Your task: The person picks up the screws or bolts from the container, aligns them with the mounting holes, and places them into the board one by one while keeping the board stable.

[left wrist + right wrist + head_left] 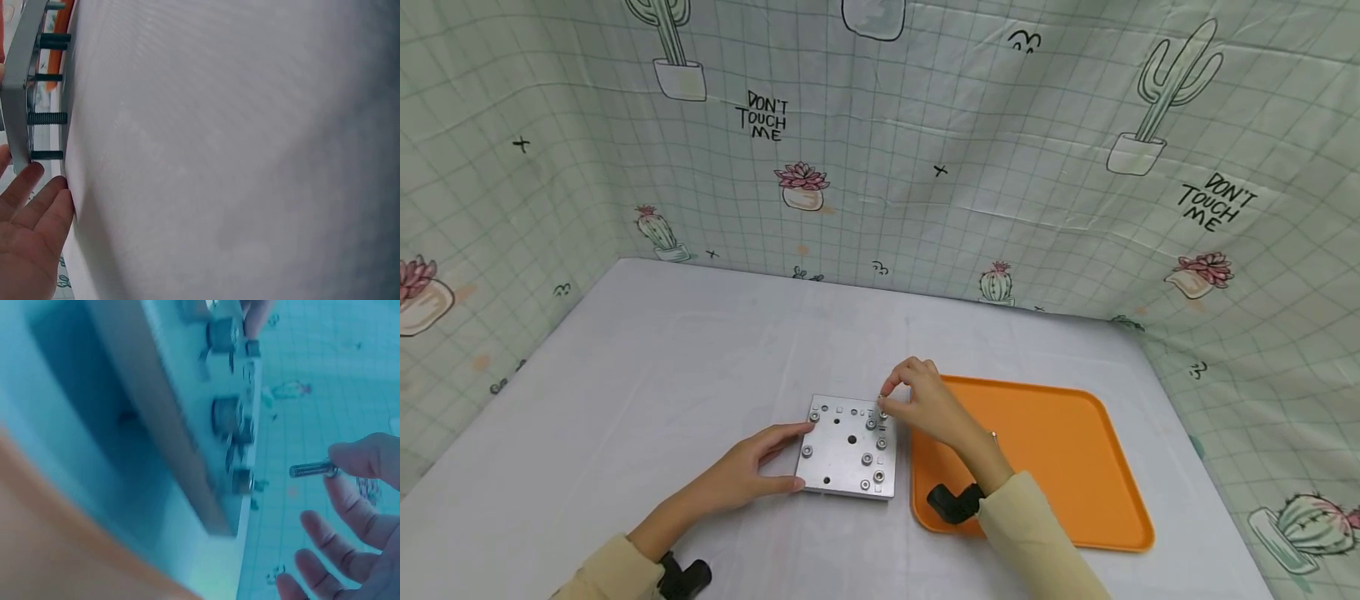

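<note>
A silver metal plate (838,458) with several socket-head screws in its holes sits near the middle of the table. In the left wrist view, threaded screw shanks (47,118) protrude beneath it. My left hand (747,467) rests at the plate's left edge, fingers extended, with the thumb near the front corner. Over the plate's far right corner, my right hand (928,402) pinches a small screw (310,469) between thumb and index finger; its threaded end points toward the plate in the right wrist view. The other fingers of that hand are spread loosely.
An orange tray (1060,467) lies right of the plate, partly under my right forearm. A small metallic piece (995,436) shows on it beside the forearm. White cloth covers the table (700,342), and a cactus-print curtain (880,125) rises behind it.
</note>
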A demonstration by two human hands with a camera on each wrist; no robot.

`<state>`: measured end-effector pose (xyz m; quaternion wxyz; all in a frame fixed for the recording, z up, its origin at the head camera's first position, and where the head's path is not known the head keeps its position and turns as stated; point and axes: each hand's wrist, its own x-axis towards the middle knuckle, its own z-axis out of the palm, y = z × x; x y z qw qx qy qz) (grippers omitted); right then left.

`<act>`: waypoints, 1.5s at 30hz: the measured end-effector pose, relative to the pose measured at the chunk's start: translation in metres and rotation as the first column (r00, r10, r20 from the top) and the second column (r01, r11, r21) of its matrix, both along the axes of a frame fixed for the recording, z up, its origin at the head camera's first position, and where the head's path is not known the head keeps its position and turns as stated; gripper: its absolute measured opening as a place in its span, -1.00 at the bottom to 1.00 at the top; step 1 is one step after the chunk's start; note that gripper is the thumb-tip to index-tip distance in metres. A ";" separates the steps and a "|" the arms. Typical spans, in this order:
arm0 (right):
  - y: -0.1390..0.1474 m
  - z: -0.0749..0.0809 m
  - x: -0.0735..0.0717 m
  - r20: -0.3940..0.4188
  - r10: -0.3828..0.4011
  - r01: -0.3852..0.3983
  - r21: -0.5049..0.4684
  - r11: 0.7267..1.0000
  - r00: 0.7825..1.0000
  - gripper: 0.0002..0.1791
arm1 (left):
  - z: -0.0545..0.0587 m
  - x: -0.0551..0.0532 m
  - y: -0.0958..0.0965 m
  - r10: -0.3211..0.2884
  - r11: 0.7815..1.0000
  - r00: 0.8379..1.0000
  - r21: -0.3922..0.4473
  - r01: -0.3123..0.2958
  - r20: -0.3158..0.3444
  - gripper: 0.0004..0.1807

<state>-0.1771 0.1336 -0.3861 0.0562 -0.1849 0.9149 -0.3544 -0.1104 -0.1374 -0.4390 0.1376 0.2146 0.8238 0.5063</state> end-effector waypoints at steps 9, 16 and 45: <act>-0.022 0.000 -0.004 -0.025 0.135 -0.136 -0.041 0.990 0.991 -0.95 | 0.000 -0.001 0.001 -0.012 1.000 1.000 0.004 0.012 -0.002 -0.27; -0.026 -0.006 -0.007 -0.017 0.124 -0.124 -0.026 0.992 0.992 -0.95 | 0.000 -0.002 0.001 -0.014 1.000 1.000 0.008 0.014 -0.002 -0.27; -0.025 -0.031 -0.006 0.042 0.045 -0.045 -0.012 0.999 0.998 -0.96 | -0.002 -0.001 -0.001 -0.010 1.000 1.000 0.006 0.010 0.007 -0.27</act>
